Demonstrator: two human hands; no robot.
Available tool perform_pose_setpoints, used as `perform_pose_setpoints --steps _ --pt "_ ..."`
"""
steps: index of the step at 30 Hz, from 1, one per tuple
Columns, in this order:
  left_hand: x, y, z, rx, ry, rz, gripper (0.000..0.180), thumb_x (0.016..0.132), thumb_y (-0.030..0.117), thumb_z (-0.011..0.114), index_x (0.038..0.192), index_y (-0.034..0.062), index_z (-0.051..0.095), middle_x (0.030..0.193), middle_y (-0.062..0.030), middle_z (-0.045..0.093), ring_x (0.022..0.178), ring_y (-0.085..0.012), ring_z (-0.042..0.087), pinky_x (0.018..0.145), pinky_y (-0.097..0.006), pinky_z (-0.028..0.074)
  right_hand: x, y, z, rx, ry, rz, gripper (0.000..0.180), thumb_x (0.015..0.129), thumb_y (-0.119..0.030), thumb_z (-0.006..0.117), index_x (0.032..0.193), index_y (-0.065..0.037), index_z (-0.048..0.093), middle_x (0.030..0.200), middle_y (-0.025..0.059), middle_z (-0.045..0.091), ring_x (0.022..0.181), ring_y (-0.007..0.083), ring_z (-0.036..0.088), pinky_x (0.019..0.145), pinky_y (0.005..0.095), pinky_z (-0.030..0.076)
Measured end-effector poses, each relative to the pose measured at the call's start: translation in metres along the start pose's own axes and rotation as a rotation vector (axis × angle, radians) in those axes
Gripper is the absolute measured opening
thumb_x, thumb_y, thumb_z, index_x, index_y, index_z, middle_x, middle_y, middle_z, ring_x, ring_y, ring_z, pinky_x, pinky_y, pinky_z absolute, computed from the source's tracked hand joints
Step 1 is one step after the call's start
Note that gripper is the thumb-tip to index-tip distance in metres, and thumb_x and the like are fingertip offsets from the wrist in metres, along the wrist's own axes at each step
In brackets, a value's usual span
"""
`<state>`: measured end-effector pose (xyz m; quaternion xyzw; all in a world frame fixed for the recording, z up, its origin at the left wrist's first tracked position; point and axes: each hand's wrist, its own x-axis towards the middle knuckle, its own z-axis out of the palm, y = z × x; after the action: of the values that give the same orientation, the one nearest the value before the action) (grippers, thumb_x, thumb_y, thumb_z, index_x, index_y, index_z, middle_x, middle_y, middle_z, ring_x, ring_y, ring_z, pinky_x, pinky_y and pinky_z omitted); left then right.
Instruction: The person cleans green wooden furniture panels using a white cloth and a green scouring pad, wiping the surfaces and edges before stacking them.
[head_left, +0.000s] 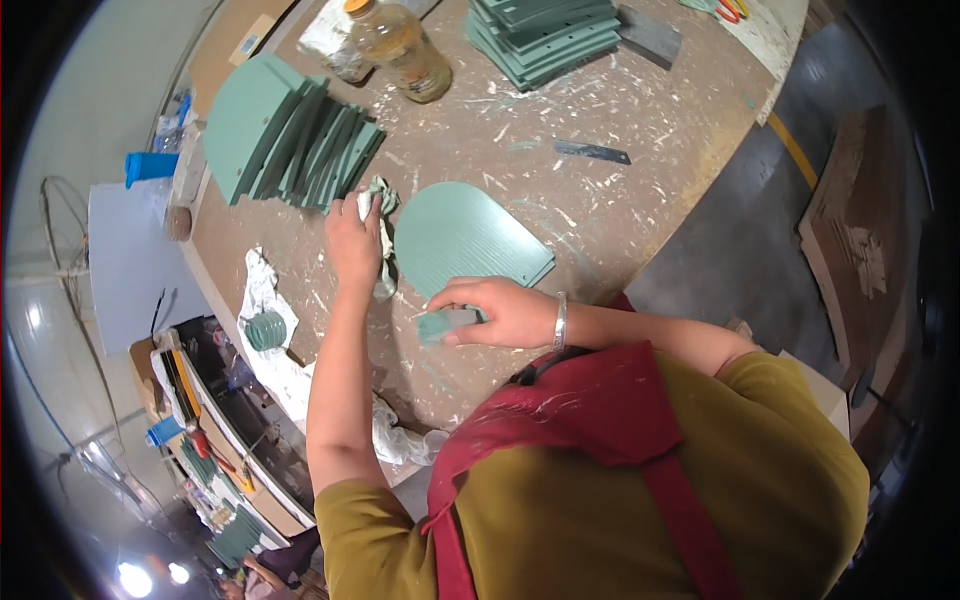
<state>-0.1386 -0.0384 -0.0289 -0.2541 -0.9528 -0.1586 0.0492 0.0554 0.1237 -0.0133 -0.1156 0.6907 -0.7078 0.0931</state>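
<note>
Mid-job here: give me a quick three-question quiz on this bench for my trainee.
1. Multiple choice: the left hand grips A) a bottle, B) a crumpled rag, C) scissors.
2. True or false: the right hand is empty.
3. Fill in: the rounded panel lying flat on the table by both hands is coloured ____.
Key: 1 B. 2 False: its fingers pinch a small green piece. 3 green.
</note>
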Motion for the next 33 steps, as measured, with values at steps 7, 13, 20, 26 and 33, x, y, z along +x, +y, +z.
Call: perform_pose_setpoints --steps 7,13,20,26,33 --pt "-0.048 0.021 -0.05 -0.018 0.074 0.018 0.03 0.086 0.028 0.066 0.1 0.0017 0.064 0.098 -0.019 0.06 0.09 -0.0392 0.057 0.076 -0.044 0.045 -0.038 -0.006 -0.026 0.272 0.266 0.172 0.043 0.085 -0.023 0.069 0.121 -0.002 0.055 0.106 0.0109 0.059 0.097 0.0178 0.057 0.085 0.031 0.046" --pt "-0.069 0.046 -0.034 -0.124 0.006 0.29 0.026 0.08 0.027 0.07 0.093 0.005 0.065 0.098 -0.0115 0.06 0.089 -0.0332 0.059 0.076 -0.041 0.048 -0.061 -0.027 -0.009 -0.706 0.396 -0.039 0.039 0.078 -0.021 0.071 0.11 -0.004 0.055 0.1 0.0125 0.056 0.091 0.0307 0.057 0.079 0.0373 0.044" --pt "-0.069 0.04 -0.019 -0.172 -0.026 0.344 0.025 0.079 0.026 0.071 0.091 0.0062 0.064 0.098 -0.012 0.059 0.091 -0.0325 0.059 0.074 -0.041 0.049 -0.048 -0.018 0.041 -1.021 0.338 -0.078 0.041 0.069 -0.018 0.074 0.103 -0.006 0.055 0.092 0.0107 0.053 0.085 0.0292 0.054 0.076 0.0376 0.036" --pt "-0.068 0.038 -0.017 -0.162 -0.05 0.392 0.026 0.079 0.026 0.071 0.095 0.0069 0.064 0.1 -0.0124 0.058 0.092 -0.033 0.059 0.076 -0.042 0.05 -0.049 -0.007 0.057 -1.117 0.354 -0.032 0.04 0.069 -0.017 0.073 0.103 -0.006 0.055 0.09 0.01 0.051 0.085 0.028 0.053 0.078 0.0375 0.034" --pt "-0.065 0.038 -0.021 -0.166 -0.082 0.401 0.025 0.08 0.025 0.069 0.096 0.007 0.063 0.103 -0.0128 0.057 0.096 -0.0328 0.058 0.078 -0.042 0.049 -0.065 0.001 0.012 -1.188 0.563 0.083 0.034 0.074 -0.019 0.07 0.101 -0.007 0.053 0.093 0.0114 0.052 0.088 0.0302 0.053 0.075 0.0398 0.038"
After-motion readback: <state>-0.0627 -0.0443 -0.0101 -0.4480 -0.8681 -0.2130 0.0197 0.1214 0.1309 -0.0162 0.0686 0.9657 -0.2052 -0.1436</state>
